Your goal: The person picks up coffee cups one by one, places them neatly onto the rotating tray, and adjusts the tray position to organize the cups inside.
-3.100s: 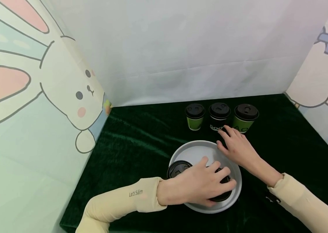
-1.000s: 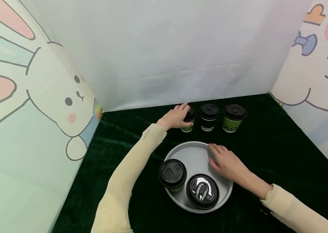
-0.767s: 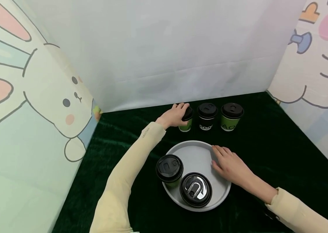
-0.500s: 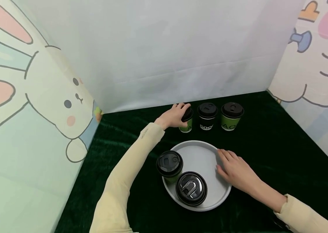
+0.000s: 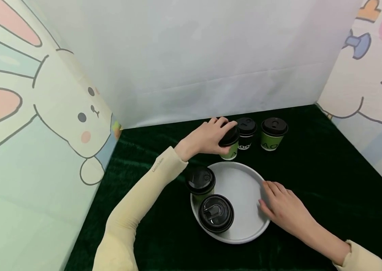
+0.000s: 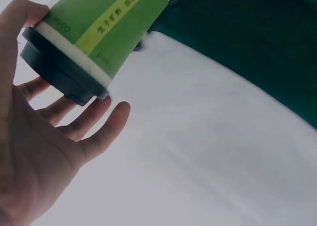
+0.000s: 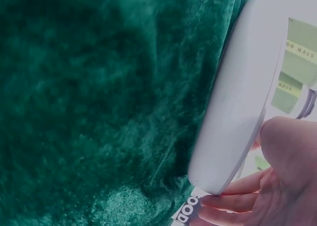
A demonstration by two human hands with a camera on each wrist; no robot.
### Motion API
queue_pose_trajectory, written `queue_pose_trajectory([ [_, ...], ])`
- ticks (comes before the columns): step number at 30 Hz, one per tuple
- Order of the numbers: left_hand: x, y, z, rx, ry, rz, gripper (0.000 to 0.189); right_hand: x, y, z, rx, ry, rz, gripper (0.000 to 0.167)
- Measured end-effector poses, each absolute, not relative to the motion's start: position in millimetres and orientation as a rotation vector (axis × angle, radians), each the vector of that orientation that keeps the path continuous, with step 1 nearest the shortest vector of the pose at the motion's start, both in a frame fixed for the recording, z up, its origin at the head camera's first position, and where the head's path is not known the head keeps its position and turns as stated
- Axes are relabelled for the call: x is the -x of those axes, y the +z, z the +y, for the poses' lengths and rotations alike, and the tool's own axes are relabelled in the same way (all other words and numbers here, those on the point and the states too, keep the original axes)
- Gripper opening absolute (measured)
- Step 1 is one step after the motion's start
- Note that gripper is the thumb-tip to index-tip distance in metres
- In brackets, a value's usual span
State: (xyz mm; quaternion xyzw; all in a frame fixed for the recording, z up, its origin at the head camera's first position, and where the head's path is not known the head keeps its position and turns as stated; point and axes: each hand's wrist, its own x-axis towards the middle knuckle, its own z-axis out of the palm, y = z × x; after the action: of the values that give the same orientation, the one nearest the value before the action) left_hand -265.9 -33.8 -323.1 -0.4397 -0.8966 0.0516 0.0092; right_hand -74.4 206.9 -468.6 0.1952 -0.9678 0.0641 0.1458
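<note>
Green cloth (image 5: pixel 333 165) over the table, round gray tray (image 5: pixel 245 195) on it. Judged partway: two cups on the tray, three off it. Left hand (image 5: pixel 207 137) grips the third, a green cup (image 5: pixel 232 151), thumb on one side, fingers round the lid; cup is behind the tray's far rim, not on the tray. Can't tell if its base clears the cloth. Right hand (image 5: pixel 283 205) rests at the tray's right rim, fingers near straight, thumb apart from them on the inner side; can't tell if it pinches. Done: rear cup (image 5: pixel 201 182) and front cup (image 5: pixel 216 213) stand upright in the tray's left part, close together, contact unclear. Off the tray besides the held one: black cup (image 5: pixel 246 134) and right-hand green cup (image 5: pixel 271 138), both upright behind it, untouched. Every cup has its dark lid on.
</note>
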Motion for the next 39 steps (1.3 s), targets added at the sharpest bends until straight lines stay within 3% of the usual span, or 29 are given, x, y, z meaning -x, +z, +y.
queue_pose_trajectory([
  [10, 188.4, -288.7, -28.6, 1.569, 0.342, -2.52, 0.082, 62.7, -464.0, 209.5, -0.57, 0.155, -2.813, 0.061],
  [19, 129.9, -286.5, -22.5, 1.739, 0.532, -2.388, 0.086, 57.2, -464.6, 212.6, -0.636, 0.184, -2.695, 0.055],
  [27, 107.0, -300.9, -17.5, 1.852, 0.612, -2.315, 0.083, 55.5, -467.1, 215.2, -0.674, 0.189, -2.659, 0.086],
  [32, 99.8, -312.4, -12.2, 1.883, 0.681, -2.26, 0.081, 56.1, -467.7, 217.2, -0.699, 0.173, -2.643, 0.081],
  [34, 98.1, -317.0, -10.0, 1.908, 0.707, -2.263, 0.082, 56.5, -466.5, 218.4, -0.706, 0.154, -2.677, 0.065],
  [39, 95.3, -326.9, -8.9, 1.928, 0.732, -2.261, 0.082, 58.5, -466.1, 218.4, -0.701, 0.14, -2.699, 0.071],
])
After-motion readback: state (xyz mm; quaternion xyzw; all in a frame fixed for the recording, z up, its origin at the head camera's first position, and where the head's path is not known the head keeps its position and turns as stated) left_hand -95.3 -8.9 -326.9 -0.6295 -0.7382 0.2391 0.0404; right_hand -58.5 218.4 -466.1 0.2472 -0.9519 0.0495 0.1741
